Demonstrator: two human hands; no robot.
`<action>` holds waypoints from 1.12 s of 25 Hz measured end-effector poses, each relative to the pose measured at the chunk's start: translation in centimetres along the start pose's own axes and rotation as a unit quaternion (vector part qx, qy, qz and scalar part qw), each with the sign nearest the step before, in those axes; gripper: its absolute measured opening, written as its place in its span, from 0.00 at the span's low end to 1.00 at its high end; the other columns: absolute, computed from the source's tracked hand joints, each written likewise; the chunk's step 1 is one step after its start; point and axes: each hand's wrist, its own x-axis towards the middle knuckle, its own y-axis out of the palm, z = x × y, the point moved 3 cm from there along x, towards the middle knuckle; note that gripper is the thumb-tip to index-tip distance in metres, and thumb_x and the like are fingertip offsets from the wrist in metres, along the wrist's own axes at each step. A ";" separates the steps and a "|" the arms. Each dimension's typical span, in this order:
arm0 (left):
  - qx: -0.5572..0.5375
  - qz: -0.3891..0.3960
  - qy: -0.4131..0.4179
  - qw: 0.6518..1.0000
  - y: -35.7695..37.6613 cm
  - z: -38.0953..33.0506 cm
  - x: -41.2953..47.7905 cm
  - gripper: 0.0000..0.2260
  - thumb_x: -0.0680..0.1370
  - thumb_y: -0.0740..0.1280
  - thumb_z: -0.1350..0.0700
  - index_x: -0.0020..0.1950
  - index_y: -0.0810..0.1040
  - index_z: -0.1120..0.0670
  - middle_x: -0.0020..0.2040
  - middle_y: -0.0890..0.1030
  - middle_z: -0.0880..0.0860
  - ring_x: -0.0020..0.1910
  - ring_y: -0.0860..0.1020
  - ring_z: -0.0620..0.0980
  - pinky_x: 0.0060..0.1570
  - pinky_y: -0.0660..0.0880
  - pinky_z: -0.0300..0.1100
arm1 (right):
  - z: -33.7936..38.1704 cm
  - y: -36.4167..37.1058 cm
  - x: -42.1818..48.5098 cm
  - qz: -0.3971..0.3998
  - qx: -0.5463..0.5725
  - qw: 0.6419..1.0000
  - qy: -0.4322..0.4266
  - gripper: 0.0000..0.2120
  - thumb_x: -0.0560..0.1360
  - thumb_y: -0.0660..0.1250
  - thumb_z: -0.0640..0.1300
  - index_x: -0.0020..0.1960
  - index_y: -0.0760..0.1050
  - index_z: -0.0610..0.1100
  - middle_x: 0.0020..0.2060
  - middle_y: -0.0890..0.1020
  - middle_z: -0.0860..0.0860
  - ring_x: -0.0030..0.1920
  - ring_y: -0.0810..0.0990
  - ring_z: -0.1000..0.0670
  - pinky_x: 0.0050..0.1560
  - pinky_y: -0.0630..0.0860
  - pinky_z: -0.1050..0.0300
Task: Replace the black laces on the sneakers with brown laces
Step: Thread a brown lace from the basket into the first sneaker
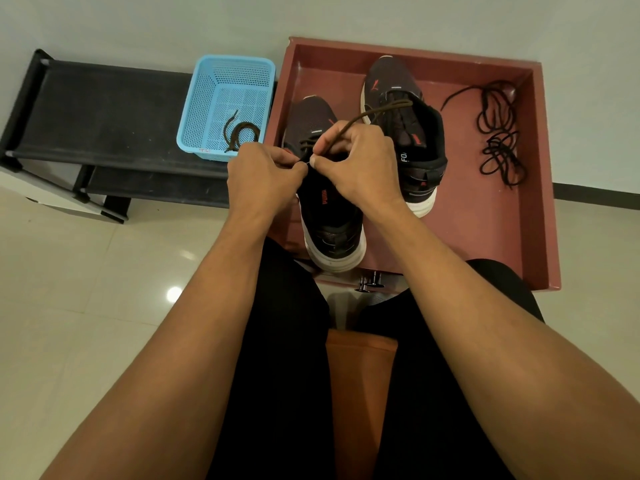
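While the brown lace (374, 112) is pinched by the fingers (294, 166) of the left hand (263, 174) and the right hand (360, 161), both clamped on it over the near sneaker (329, 216), that shoe is judged part-laced. The tip is probably to be fed through the next eyelet, though the eyelets are hidden by the hands. The loose run is draped over the far sneaker (412, 133), so a snag is possible. The black laces (498, 133) are laid aside in the red tray (543, 168). A second brown lace (239, 133) is kept in the blue basket (235, 58).

Bare tray floor (478, 230) lies open between right sneaker (391, 77) and black laces (498, 142).
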 end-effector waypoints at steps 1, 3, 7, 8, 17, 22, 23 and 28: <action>0.000 0.000 0.002 1.000 0.0 -0.1 -0.1 0.07 0.65 0.74 0.42 0.37 0.85 0.43 0.36 0.87 0.46 0.41 0.87 0.51 0.48 0.85 0.53 | -0.1 0.1 0.0 0.001 -0.003 1.000 0.001 0.05 0.70 0.80 0.45 0.42 0.84 0.51 0.33 0.85 0.59 0.42 0.85 0.59 0.52 0.81 0.57; 0.003 -0.004 0.003 1.000 -0.1 -0.2 -0.2 0.06 0.66 0.75 0.43 0.38 0.85 0.43 0.36 0.87 0.46 0.40 0.87 0.49 0.47 0.85 0.52 | -0.2 0.1 0.0 -0.003 -0.007 1.000 0.006 0.05 0.70 0.80 0.45 0.42 0.84 0.51 0.32 0.85 0.59 0.42 0.85 0.59 0.52 0.81 0.55; 0.015 -0.007 0.014 1.000 -0.1 -0.4 -0.4 0.05 0.73 0.77 0.49 0.38 0.83 0.43 0.37 0.87 0.47 0.35 0.86 0.48 0.46 0.86 0.51 | -0.3 -0.1 -0.1 0.006 0.023 0.999 0.029 0.06 0.70 0.81 0.44 0.42 0.84 0.49 0.32 0.85 0.58 0.37 0.84 0.64 0.40 0.77 0.70; 0.017 -0.008 0.017 1.000 -0.1 -0.4 -0.4 0.04 0.72 0.77 0.48 0.38 0.84 0.43 0.37 0.87 0.47 0.37 0.87 0.49 0.47 0.85 0.51 | -0.3 -0.1 -0.1 0.010 0.027 0.999 0.034 0.06 0.70 0.81 0.43 0.43 0.84 0.49 0.32 0.85 0.58 0.37 0.84 0.64 0.40 0.76 0.72; -0.050 0.026 -0.009 0.998 0.1 -0.2 -0.2 0.07 0.83 0.69 0.56 0.48 0.86 0.52 0.44 0.87 0.59 0.44 0.87 0.54 0.44 0.86 0.53 | -0.1 0.1 -0.2 0.017 -0.017 1.000 0.017 0.08 0.69 0.82 0.47 0.41 0.84 0.53 0.33 0.86 0.57 0.38 0.85 0.61 0.46 0.83 0.58; -0.007 0.024 -0.007 1.000 0.0 -0.1 0.0 0.09 0.81 0.72 0.58 0.42 0.83 0.48 0.40 0.86 0.54 0.40 0.87 0.52 0.44 0.86 0.52 | 0.2 -0.4 -0.1 0.019 -0.036 0.999 0.006 0.12 0.69 0.83 0.47 0.48 0.83 0.49 0.42 0.85 0.58 0.44 0.84 0.59 0.51 0.81 0.59; 0.016 0.019 -0.005 1.000 -0.1 0.0 0.1 0.09 0.81 0.72 0.57 0.41 0.83 0.47 0.40 0.86 0.53 0.40 0.87 0.52 0.45 0.86 0.52 | 0.1 -0.7 -0.1 0.010 -0.058 0.998 0.004 0.14 0.68 0.83 0.47 0.50 0.82 0.49 0.47 0.82 0.58 0.47 0.81 0.59 0.51 0.80 0.62; 0.124 0.011 -0.003 0.992 -0.4 0.0 0.1 0.05 0.81 0.69 0.54 0.49 0.85 0.51 0.44 0.86 0.55 0.45 0.86 0.56 0.52 0.84 0.50 | -1.2 -2.1 -1.1 0.056 -0.193 0.977 0.072 0.18 0.76 0.75 0.56 0.57 0.77 0.46 0.49 0.82 0.49 0.49 0.81 0.47 0.50 0.81 0.50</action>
